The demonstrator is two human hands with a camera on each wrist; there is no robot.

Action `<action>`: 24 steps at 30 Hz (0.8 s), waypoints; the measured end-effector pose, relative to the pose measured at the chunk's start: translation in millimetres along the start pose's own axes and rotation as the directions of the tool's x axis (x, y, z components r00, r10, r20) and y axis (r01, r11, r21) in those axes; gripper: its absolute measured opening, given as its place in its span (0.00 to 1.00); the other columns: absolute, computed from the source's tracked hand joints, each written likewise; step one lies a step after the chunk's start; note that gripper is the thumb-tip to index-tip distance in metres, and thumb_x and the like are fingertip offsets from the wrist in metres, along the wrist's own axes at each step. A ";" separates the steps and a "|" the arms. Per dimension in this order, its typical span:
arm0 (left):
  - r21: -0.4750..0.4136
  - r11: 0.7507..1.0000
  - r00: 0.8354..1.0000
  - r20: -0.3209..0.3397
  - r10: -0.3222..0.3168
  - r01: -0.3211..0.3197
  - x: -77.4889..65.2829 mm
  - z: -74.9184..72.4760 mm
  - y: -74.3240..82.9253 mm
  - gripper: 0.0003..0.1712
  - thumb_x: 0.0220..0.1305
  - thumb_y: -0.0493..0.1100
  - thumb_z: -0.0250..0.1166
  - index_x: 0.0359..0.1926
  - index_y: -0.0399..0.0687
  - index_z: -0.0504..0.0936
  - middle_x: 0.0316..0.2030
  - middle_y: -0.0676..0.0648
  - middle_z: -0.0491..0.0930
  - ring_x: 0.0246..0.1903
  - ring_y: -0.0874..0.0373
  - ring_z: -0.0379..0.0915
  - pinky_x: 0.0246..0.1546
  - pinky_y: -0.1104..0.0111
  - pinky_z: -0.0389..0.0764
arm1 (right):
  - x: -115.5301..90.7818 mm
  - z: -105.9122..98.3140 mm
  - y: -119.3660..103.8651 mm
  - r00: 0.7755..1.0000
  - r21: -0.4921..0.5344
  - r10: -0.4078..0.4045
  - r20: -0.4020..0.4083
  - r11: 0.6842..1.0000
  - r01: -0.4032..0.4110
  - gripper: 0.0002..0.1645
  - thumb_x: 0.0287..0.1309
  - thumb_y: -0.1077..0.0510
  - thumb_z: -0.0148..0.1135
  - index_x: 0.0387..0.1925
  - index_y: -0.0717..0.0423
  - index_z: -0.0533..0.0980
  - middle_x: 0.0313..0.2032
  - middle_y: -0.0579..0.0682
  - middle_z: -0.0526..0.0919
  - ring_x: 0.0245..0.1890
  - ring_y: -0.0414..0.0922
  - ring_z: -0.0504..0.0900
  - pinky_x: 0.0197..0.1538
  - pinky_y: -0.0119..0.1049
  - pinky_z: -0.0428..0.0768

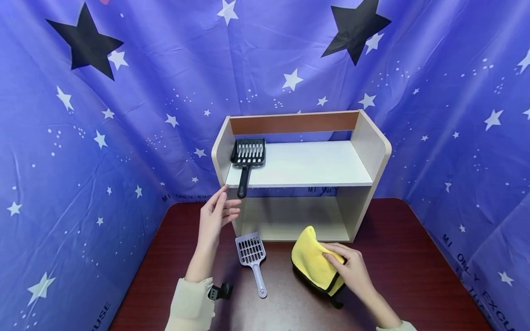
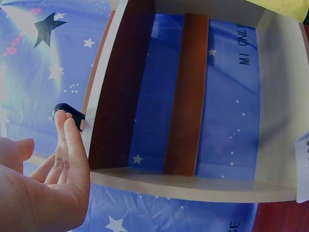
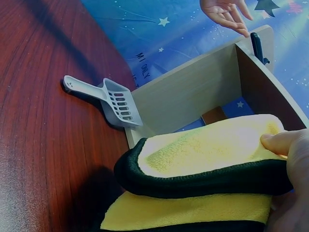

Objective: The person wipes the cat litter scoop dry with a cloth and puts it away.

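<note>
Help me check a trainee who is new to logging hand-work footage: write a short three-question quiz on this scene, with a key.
1. True or false: the black scoop rests on the upper shelf, its handle jutting past the front edge.

2. Fill in "toward" or "away from": the handle of the grey scoop points ____ the shelf unit.

3. Which thing does the right hand hold?
A) the black scoop
B) the grey scoop
C) the yellow cloth

Key: 1. true; 2. away from; 3. C
</note>
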State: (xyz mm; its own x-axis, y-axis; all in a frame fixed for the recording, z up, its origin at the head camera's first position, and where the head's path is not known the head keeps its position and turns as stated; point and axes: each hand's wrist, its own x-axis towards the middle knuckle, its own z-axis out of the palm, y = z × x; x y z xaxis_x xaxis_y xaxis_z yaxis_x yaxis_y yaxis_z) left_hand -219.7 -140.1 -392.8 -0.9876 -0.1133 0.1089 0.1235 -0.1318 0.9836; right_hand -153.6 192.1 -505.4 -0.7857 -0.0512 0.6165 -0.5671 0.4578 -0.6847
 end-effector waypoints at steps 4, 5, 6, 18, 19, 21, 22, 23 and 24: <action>0.007 1.000 1.000 -0.011 -0.020 0.020 -5.0 -6.5 -6.9 0.25 0.77 0.50 0.52 0.70 0.51 0.70 0.29 0.59 0.88 0.26 0.65 0.84 0.32 0.72 0.87 | 2.0 0.1 -8.2 1.000 -0.004 0.001 0.000 1.000 -0.001 0.17 0.46 0.78 0.69 0.40 0.65 0.86 0.36 0.60 0.89 0.41 0.25 0.82 0.40 0.13 0.77; 0.008 1.000 1.000 -0.014 -0.024 0.024 -6.1 -7.8 -8.6 0.25 0.77 0.49 0.52 0.71 0.51 0.70 0.29 0.59 0.88 0.26 0.65 0.84 0.33 0.72 0.87 | 3.1 -0.5 -12.6 1.000 -0.004 0.003 0.002 1.000 -0.003 0.16 0.46 0.78 0.69 0.39 0.67 0.85 0.36 0.60 0.89 0.40 0.25 0.82 0.39 0.14 0.77; 0.006 1.000 0.999 -0.016 -0.028 0.028 -7.1 -9.2 -10.3 0.25 0.77 0.48 0.52 0.71 0.50 0.70 0.29 0.59 0.88 0.26 0.65 0.84 0.33 0.72 0.87 | 4.5 -1.3 -17.8 1.000 -0.003 0.005 0.003 1.000 -0.005 0.16 0.45 0.79 0.69 0.39 0.67 0.85 0.36 0.61 0.89 0.40 0.25 0.82 0.39 0.14 0.77; -0.006 0.993 0.992 -0.057 -0.115 0.114 -15.0 -26.2 -36.3 0.25 0.73 0.44 0.59 0.68 0.44 0.72 0.36 0.49 0.90 0.34 0.62 0.87 0.39 0.70 0.88 | 8.1 -4.0 -34.0 1.000 0.012 0.016 0.021 1.000 -0.016 0.15 0.46 0.79 0.68 0.39 0.69 0.85 0.36 0.62 0.89 0.41 0.24 0.82 0.41 0.13 0.77; -0.004 0.993 0.991 -0.059 -0.120 0.120 -15.7 -27.3 -38.7 0.25 0.73 0.44 0.60 0.67 0.43 0.73 0.37 0.48 0.90 0.35 0.62 0.87 0.40 0.70 0.88 | 8.1 -3.8 -33.8 1.000 0.015 0.016 0.022 1.000 -0.017 0.15 0.46 0.79 0.68 0.39 0.69 0.85 0.36 0.62 0.89 0.41 0.24 0.82 0.42 0.13 0.77; -0.002 0.991 0.989 -0.064 -0.131 0.131 -17.3 -29.2 -43.7 0.25 0.72 0.44 0.60 0.67 0.43 0.73 0.39 0.47 0.90 0.36 0.62 0.87 0.41 0.70 0.88 | 8.2 -3.4 -33.6 1.000 0.018 0.015 0.024 1.000 -0.016 0.15 0.46 0.78 0.68 0.39 0.69 0.85 0.36 0.62 0.89 0.42 0.25 0.82 0.42 0.13 0.77; 0.001 0.991 0.989 -0.065 -0.136 0.136 -18.0 -30.2 -46.2 0.25 0.72 0.44 0.60 0.67 0.43 0.73 0.40 0.47 0.90 0.37 0.62 0.87 0.42 0.69 0.87 | 8.2 -3.3 -33.6 1.000 0.020 0.015 0.023 1.000 -0.015 0.15 0.46 0.78 0.68 0.39 0.69 0.85 0.36 0.62 0.89 0.42 0.25 0.82 0.42 0.13 0.77; 0.003 0.990 0.988 -0.066 -0.142 0.142 -18.7 -31.3 -48.9 0.25 0.72 0.44 0.60 0.67 0.43 0.73 0.41 0.46 0.89 0.37 0.61 0.87 0.43 0.69 0.87 | 8.2 -3.0 -33.6 1.000 0.022 0.014 0.023 1.000 -0.014 0.15 0.46 0.78 0.68 0.39 0.69 0.85 0.36 0.62 0.89 0.42 0.24 0.82 0.42 0.13 0.77; 0.006 0.989 0.987 -0.067 -0.147 0.147 -19.3 -32.4 -51.7 0.25 0.72 0.44 0.60 0.67 0.42 0.73 0.42 0.46 0.89 0.38 0.61 0.87 0.43 0.70 0.87 | 8.2 -2.8 -33.4 1.000 0.022 0.012 0.023 1.000 -0.013 0.15 0.46 0.79 0.68 0.39 0.69 0.85 0.36 0.62 0.89 0.42 0.24 0.82 0.42 0.13 0.77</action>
State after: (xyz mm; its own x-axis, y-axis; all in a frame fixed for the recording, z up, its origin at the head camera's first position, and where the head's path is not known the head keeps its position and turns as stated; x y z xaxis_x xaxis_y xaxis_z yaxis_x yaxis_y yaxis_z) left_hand -203.9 -163.0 -450.4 -0.9862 -0.1586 -0.0464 -0.0238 -0.1413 0.9897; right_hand -140.4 178.8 -476.3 -0.7981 -0.0656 0.5989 -0.5622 0.4384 -0.7012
